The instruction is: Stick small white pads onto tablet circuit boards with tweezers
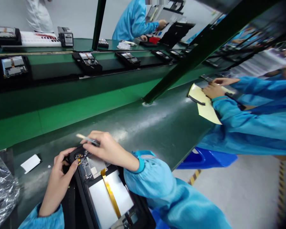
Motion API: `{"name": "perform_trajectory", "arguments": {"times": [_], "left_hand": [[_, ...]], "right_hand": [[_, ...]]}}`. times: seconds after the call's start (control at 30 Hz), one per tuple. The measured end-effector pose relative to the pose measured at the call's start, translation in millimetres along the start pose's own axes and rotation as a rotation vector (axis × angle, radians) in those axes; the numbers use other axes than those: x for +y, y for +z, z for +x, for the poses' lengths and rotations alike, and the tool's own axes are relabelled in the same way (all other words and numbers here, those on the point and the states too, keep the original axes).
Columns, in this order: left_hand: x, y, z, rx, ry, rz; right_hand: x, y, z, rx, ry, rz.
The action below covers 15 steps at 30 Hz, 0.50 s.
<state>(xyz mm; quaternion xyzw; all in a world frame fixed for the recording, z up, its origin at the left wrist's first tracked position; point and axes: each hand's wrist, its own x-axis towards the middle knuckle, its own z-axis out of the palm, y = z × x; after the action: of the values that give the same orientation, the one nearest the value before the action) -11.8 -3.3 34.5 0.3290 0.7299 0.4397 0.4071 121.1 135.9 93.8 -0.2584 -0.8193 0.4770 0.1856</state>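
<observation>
In front of me on the green bench lies an opened tablet (109,197). Its circuit board, a white battery (102,198) and a yellow flat cable (111,194) are exposed. My left hand (62,175) grips the tablet's upper left corner, thumb on the board's edge and fingers around the side. Over the top of the board, my right hand (107,148) is closed on a slim tool with a pale tip (87,138). The tool points up and left, and its exact kind I cannot make out. Its fingertips partly hide the board.
Crumpled clear plastic (2,187) and a small white piece (30,163) lie left. A green slanted post (181,66) rises ahead. Behind runs a conveyor (54,68) with several opened devices. At right, a co-worker's hands (215,89) work over yellow paper (200,98).
</observation>
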Motion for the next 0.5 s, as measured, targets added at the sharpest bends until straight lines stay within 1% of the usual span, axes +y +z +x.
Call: {"name": "perform_trajectory", "arguments": {"times": [0.03,0.07,0.13,0.23,0.5], "left_hand": [[-1.2,0.4,0.4,0.001,0.006,-0.001],[-2.2,0.7,0.7,0.001,0.011,-0.003],[-3.5,1.2,0.8,0.005,0.016,-0.003],[-4.6,1.4,0.2,0.013,0.02,-0.001],[-1.7,1.8,-2.0,0.02,0.028,0.022]], "right_hand": [[-1.4,1.5,2.0,-0.078,-0.036,-0.144],[-2.1,3.7,3.7,-0.149,-0.062,-0.244],[-1.5,8.5,6.2,-0.237,-0.096,-0.341],[1.4,12.6,7.8,-0.259,-0.128,-0.374],[0.4,14.3,9.3,-0.267,-0.122,-0.456]]}}
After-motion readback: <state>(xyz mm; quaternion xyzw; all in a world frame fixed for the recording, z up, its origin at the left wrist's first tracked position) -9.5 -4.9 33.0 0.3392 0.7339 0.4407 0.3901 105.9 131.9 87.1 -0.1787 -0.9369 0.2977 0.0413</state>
